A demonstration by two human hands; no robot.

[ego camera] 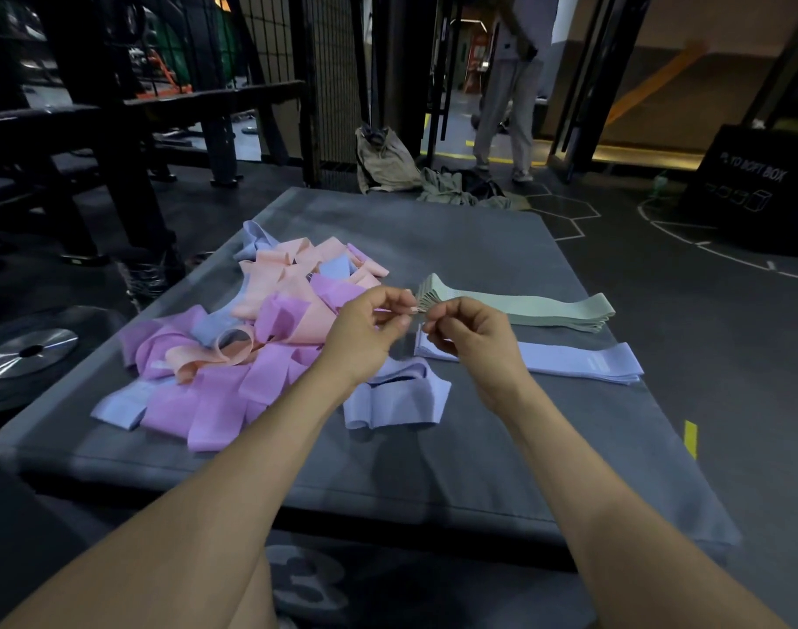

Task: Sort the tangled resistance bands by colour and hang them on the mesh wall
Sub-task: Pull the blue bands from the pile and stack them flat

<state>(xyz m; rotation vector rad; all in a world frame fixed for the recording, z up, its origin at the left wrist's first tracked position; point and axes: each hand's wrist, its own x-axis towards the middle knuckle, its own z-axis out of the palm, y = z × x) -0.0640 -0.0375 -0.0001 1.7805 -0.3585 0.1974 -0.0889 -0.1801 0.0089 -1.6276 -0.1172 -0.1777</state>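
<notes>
Left hand (370, 324) and right hand (467, 331) raised fingertip to fingertip, fingers curled, pinched item indiscernible; green stack (524, 306) just beyond, tangled pile (252, 338) left.

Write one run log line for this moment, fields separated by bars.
hands: meet at green stack's end, grip unclear | green stack, blue stack: sorted | mixed pile: unsorted | hung: none

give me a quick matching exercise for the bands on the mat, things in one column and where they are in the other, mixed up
Things:
1. green stack
2. flat blue stack
3. tangled pile
4. loose blue band

Places:
a. left part of the mat
b. nearest the viewer, between the forearms
c. far right, behind the other neat stack
d. right, in front of the green one

Pairs: 1-c, 2-d, 3-a, 4-b
</notes>
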